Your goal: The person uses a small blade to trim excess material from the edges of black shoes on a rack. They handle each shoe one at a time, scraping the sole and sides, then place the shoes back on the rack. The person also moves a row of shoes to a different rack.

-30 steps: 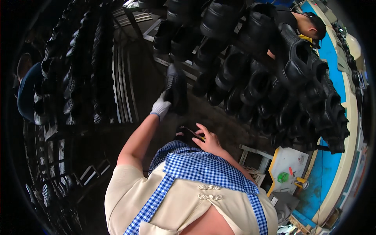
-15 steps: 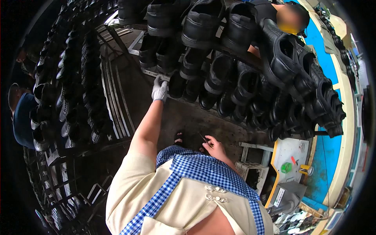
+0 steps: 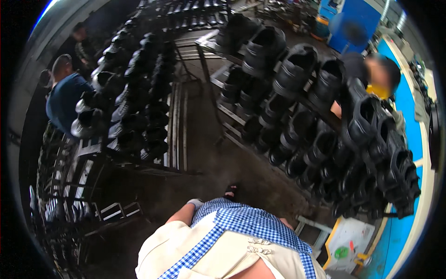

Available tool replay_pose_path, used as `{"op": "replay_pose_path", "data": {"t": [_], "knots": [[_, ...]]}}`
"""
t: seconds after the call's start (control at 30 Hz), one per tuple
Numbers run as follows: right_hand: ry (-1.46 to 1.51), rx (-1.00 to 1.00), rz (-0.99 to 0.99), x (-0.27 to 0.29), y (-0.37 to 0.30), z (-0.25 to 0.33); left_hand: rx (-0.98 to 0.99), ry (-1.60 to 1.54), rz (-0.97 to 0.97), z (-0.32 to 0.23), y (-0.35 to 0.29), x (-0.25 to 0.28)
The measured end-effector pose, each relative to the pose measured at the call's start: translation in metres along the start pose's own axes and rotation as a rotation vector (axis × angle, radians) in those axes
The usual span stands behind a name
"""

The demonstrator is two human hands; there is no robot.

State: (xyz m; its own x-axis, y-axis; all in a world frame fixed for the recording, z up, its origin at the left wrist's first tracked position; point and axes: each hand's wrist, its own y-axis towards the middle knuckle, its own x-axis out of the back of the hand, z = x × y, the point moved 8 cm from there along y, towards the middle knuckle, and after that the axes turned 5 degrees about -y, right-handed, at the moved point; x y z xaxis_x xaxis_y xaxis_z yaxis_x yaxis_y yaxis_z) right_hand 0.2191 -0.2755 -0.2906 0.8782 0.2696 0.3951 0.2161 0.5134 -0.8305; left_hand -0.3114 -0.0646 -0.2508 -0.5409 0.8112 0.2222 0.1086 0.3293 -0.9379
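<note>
My left hand [image 3: 197, 202], in a white glove, hangs low by my left side against the blue checked apron [image 3: 260, 221]. Only part of the glove shows, and its fingers are hidden. Of my right arm [image 3: 285, 223] a sliver of skin appears beyond the apron's right edge; the hand itself is out of sight. Neither hand visibly touches a shoe. Ahead and to the right, black shoes [image 3: 296, 69] stand in tiers on a metal rack [image 3: 234, 116], beyond the reach of my lowered arms.
More shoes [image 3: 125, 100] fill a rack on the left, where a person in dark blue [image 3: 69, 102] stands behind. Another person [image 3: 357, 65] is behind the right rack. A white-topped table [image 3: 350, 239] with a green object stands at the lower right. Dark floor [image 3: 209, 160] runs between the racks.
My left hand has left the right rack's lower edge and dropped to my side. My right hand, earlier holding a thin dark tool, has gone out of sight. The view has shifted, showing more beyond the racks.
</note>
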Motion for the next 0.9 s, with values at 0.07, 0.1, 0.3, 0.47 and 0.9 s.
{"op": "replay_pose_path", "data": {"t": [0.07, 0.1, 0.3, 0.47, 0.9], "knots": [[0.041, -0.117, 0.004, 0.013, 0.025, -0.013, 0.002, -0.226, 0.023, -0.029, -0.026, -0.01], [0.036, -0.165, 0.042, 0.017, 0.028, 0.006, -0.031, -0.139, -0.06, -0.021, -0.025, -0.009], [-0.026, 0.073, 0.056, 0.045, 0.032, 0.137, -0.291, -0.091, -0.356, -0.051, -0.041, 0.006], [-0.169, 0.212, 0.112, 0.035, 0.059, 0.19, -0.323, -0.298, -0.341, -0.09, -0.092, 0.005], [-0.586, 0.652, 0.261, -0.05, 0.093, 0.149, -0.315, 0.084, -0.501, 0.054, -0.064, -0.048]]}}
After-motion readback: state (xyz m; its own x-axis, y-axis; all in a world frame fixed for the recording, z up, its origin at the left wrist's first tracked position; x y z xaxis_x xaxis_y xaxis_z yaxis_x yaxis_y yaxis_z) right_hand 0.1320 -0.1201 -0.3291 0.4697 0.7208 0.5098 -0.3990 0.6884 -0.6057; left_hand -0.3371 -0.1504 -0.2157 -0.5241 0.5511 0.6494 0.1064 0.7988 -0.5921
